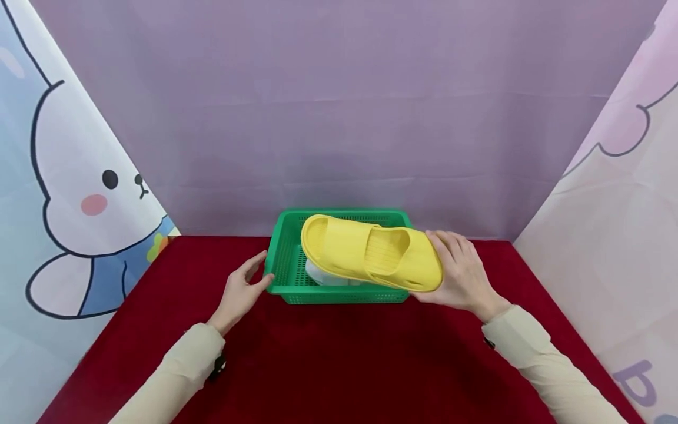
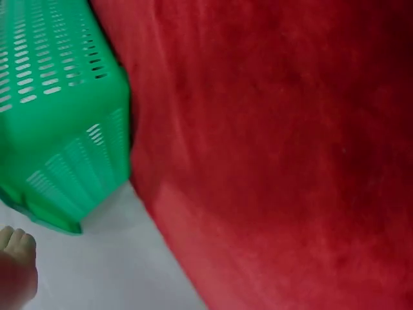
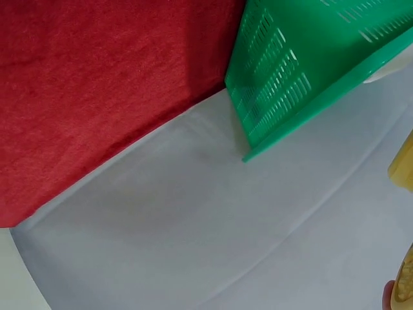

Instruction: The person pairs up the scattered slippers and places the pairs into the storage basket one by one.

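My right hand [image 1: 458,271] grips one end of a yellow slipper [image 1: 344,247], holding it sideways over a green plastic basket [image 1: 339,290]. The slipper has a broad band near its left end and a ribbed insole in the opening. Part of it shows at the edge of the right wrist view. Beneath it, a white item [image 1: 323,275] lies in the basket, mostly covered from sight. At the basket's left end, my left hand [image 1: 241,291] has thumb and fingers spread, fingertips right at the rim.
The basket stands on a red cloth-covered table [image 1: 339,359], close to its back edge. Behind rises a purple-grey cloth backdrop [image 1: 339,118]. Printed side panels flank the table, the left one showing a cartoon animal [image 1: 90,171].
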`<state>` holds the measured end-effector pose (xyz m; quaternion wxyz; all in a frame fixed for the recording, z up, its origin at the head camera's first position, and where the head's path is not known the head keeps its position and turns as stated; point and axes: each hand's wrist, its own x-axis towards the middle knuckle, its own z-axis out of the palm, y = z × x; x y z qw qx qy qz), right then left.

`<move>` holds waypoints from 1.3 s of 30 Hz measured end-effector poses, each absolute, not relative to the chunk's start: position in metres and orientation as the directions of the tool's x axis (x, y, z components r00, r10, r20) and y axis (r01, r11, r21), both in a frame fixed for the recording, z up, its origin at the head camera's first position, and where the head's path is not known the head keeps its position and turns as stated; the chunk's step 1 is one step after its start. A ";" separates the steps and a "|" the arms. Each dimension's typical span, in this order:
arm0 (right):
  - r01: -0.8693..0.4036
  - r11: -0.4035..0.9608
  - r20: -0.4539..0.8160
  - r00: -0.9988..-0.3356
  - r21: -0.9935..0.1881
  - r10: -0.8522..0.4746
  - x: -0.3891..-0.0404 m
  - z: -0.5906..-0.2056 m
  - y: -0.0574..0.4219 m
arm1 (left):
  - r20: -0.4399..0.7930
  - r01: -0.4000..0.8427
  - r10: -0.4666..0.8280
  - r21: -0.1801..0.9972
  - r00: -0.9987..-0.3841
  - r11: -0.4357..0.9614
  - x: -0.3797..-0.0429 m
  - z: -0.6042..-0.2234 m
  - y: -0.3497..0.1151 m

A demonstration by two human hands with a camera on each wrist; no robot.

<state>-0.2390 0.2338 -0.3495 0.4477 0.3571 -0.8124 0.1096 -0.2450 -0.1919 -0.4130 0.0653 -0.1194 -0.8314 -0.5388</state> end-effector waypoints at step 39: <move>-0.556 0.801 0.441 -0.790 -0.222 -0.426 -0.332 -0.346 0.212 | 0.149 0.175 0.141 0.966 -0.979 0.192 -0.264 -0.437 -0.187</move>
